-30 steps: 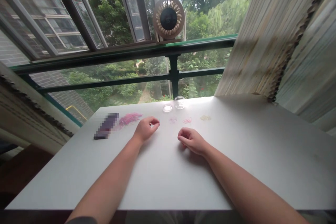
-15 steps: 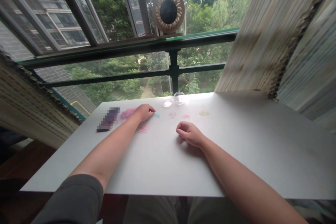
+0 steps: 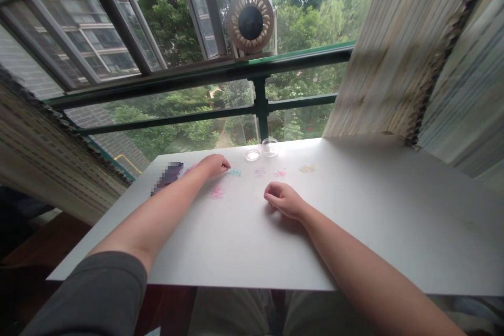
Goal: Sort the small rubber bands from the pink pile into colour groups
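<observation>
- The white tabletop point(image 3: 236, 247) carries everything; the deeper clear dish point(image 3: 270, 147) stands near its far edge and is our landmark.
- Our left hand point(image 3: 216, 165) is left of the dish, fingers bent, the tips beside the teal pile; we cannot tell whether they grip a piece.
- Our right hand point(image 3: 284, 200) is loosely closed on the near side of the dish, nearest the rosy pile; we see nothing in its grasp.
- The dark slab point(image 3: 169, 174), blurred out in part, is far left of the dish. We would expect it to be stiff, and would take it by its long sides.
- The dish looks light, stiff and slippery; we would pinch its rim. The shallow clear dish point(image 3: 252, 155), just left of it, asks for a grip at the edge.
- The larger pink heap point(image 3: 191, 168) is left of the dish, partly hidden by our arm; the small pink pile point(image 3: 218, 192) is nearer us.
- The teal pile point(image 3: 235, 172), lilac pile point(image 3: 259, 172) and rosy pile point(image 3: 280, 172) are on the dish's near side, the yellowish pile point(image 3: 306, 168) to its right. Their thin pieces look very light, soft and easily tangled; we would pinch one at an outer end.
</observation>
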Available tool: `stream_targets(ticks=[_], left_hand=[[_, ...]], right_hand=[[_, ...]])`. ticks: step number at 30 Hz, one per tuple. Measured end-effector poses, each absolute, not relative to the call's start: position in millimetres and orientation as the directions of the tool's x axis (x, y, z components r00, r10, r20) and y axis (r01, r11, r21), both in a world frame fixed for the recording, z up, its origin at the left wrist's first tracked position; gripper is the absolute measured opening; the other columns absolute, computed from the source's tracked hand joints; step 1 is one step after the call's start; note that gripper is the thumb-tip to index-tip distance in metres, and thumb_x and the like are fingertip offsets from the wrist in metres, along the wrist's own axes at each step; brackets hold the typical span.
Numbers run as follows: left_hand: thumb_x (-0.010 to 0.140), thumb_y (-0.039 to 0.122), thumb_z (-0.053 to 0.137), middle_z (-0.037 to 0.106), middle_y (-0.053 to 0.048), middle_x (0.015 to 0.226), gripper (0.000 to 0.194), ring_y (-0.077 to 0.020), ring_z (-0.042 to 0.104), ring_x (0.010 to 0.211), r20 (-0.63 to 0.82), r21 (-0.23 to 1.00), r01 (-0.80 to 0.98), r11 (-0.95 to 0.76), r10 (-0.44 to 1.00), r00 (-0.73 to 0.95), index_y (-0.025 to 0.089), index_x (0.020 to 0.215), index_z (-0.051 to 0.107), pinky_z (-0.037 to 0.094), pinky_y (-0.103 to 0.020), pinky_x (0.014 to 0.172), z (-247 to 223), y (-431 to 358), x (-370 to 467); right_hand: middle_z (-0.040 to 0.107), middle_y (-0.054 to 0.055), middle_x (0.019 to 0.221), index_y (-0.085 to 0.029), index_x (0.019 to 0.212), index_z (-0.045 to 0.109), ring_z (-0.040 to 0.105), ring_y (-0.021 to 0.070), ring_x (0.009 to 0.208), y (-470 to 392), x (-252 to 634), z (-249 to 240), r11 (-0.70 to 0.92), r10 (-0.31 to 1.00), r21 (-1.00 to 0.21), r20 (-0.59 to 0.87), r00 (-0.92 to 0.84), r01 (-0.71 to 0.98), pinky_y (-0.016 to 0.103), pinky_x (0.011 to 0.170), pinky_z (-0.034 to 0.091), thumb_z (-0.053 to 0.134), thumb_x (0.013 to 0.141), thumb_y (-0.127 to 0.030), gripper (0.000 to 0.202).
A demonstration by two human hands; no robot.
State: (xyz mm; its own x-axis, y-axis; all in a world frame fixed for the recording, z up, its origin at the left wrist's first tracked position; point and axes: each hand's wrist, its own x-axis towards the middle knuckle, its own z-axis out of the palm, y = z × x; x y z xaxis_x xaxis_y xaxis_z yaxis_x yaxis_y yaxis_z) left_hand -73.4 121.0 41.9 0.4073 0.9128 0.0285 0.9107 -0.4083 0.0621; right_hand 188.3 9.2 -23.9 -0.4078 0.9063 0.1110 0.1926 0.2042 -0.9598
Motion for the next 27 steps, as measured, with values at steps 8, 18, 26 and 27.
stream_targets(ticks=[8, 18, 26, 27], left_hand=[[0.072, 0.029, 0.052, 0.071, -0.002, 0.092, 0.026, -0.0176, 0.062, 0.082, 0.043, 0.027, 0.941, -0.338, 0.941, 0.336, 0.023, 0.087, 0.072, 0.043, -0.023, 0.071, 52, 119, -91], [0.07, 0.032, 0.054, 0.071, -0.003, 0.084, 0.024, -0.0177, 0.062, 0.074, -0.018, 0.0, 0.998, -0.07, 0.997, 0.07, 0.023, 0.084, 0.071, 0.043, -0.023, 0.065, 51, 95, -170], [0.069, 0.029, 0.057, 0.072, -0.003, 0.088, 0.022, -0.02, 0.064, 0.08, -0.049, -0.039, 0.995, -0.09, 0.995, 0.088, 0.022, 0.084, 0.071, 0.045, -0.024, 0.07, 47, 75, -176], [0.07, 0.029, 0.056, 0.072, -0.004, 0.089, 0.023, -0.0203, 0.064, 0.081, -0.047, -0.039, 0.994, -0.102, 0.994, 0.1, 0.022, 0.085, 0.071, 0.045, -0.024, 0.071, 45, 74, -173]], right_hand=[[0.051, -0.004, 0.056, -0.017, 0.071, 0.051, 0.049, 0.0091, 0.048, 8, 189, -23, 0.218, 0.91, -0.954, 0.123, -0.396, 0.204, 0.022, 0.049, 0.039, 0.051, 0.074, -0.024, 0.007], [0.051, -0.004, 0.058, -0.018, 0.071, 0.05, 0.051, 0.0101, 0.049, 4, 189, -21, 0.232, 0.9, -0.935, 0.103, -0.423, 0.266, 0.022, 0.05, 0.039, 0.05, 0.077, -0.027, 0.01], [0.051, -0.004, 0.06, -0.018, 0.072, 0.051, 0.051, 0.0101, 0.05, 4, 188, -24, 0.262, 0.892, -0.92, 0.116, -0.437, 0.29, 0.023, 0.05, 0.039, 0.05, 0.077, -0.028, 0.011], [0.051, -0.004, 0.06, -0.018, 0.072, 0.051, 0.051, 0.0103, 0.05, 4, 189, -24, 0.26, 0.893, -0.921, 0.114, -0.436, 0.29, 0.023, 0.05, 0.039, 0.05, 0.077, -0.028, 0.011]])
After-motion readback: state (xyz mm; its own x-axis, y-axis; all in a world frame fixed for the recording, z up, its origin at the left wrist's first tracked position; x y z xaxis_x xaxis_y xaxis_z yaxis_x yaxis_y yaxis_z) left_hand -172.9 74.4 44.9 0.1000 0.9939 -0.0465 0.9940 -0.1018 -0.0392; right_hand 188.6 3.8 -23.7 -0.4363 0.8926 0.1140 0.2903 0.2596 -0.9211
